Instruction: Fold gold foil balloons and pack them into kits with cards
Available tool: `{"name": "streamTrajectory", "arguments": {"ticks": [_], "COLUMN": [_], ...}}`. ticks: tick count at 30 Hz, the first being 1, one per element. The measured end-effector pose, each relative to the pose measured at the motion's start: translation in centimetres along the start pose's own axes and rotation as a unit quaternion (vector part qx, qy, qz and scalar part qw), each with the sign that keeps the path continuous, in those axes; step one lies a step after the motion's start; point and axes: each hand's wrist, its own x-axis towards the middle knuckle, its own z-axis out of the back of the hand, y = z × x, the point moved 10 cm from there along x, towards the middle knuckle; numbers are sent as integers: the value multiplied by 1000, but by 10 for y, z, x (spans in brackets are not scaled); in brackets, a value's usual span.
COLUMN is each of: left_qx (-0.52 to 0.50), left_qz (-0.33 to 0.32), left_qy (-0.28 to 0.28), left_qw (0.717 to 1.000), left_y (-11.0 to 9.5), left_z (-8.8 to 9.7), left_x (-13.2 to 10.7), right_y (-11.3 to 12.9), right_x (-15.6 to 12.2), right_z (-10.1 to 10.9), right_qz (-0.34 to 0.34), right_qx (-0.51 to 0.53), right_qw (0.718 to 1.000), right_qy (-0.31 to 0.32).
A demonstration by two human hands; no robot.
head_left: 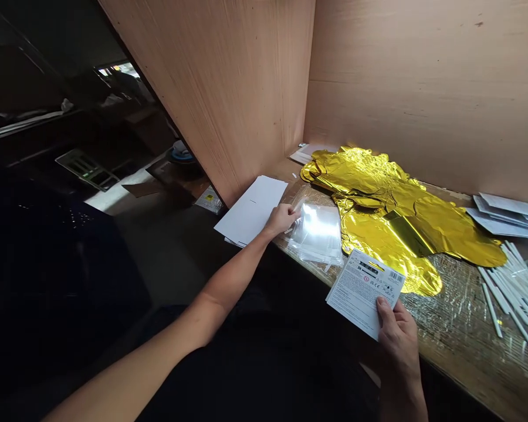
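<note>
My right hand (398, 328) holds a white printed card (363, 293) by its lower right corner, thumb on top. The card carries small print, a barcode and a hang slot, and a second edge shows under it. Over the table's front edge, my left hand (282, 218) has its fingers closed at the left edge of a stack of clear plastic bags (319, 231), pinching what looks like a bag's edge. Gold foil balloons (378, 199), flat and overlapping, lie just behind the bags and the card.
White sheets (255, 208) lie left of the bags against a wooden partition (242, 88). White sticks (510, 293) and folded white papers (508, 214) are at the right. A wooden back panel (426, 88) closes off the worn tabletop (462, 325). Dark floor space lies left.
</note>
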Motion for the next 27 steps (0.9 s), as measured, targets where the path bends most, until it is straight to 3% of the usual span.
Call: {"name": "streamTrajectory", "arguments": {"ticks": [3, 5, 7, 11, 13, 16, 18, 21, 23, 25, 27], "left_qx": [-67, -178, -267, -317, -359, -417, -435, -449, -460, -471, -470], "left_qz": [-21, -18, -17, -38, -1, 93, 126, 116, 107, 107, 111], "left_qy": [-32, 2, 83, 246, 305, 388, 383, 282, 243, 249, 280], "left_qw": [997, 984, 960, 915, 882, 817, 806, 840, 847, 840, 830], "left_y": [-6, -17, -37, -82, -88, -82, -77, -75, -80, -90, -98], "left_z": [25, 23, 4, -49, -75, -114, -130, -135, -138, -146, -154], "left_x": [-12, -26, -45, -97, -119, -145, -148, -133, -128, -131, -139], "right_y": [2, 7, 14, 32, 45, 63, 72, 70, 49, 17, -6], "right_x": [-1, 1, 5, 25, 37, 46, 42, 18, -1, -25, -48], "right_z": [-4, -16, -37, -76, -77, -55, -23, 28, 33, 12, -10], "right_qz": [-14, -24, -31, -13, 30, 96, 138, 152, 72, -43, -112], "right_qx": [39, 68, 87, 83, 94, 97, 86, 72, 43, 7, -11], "right_qw": [999, 997, 994, 990, 991, 989, 987, 983, 996, 993, 970], "right_qy": [4, 23, 58, 114, 95, 50, -6, -80, -19, 113, 215]}}
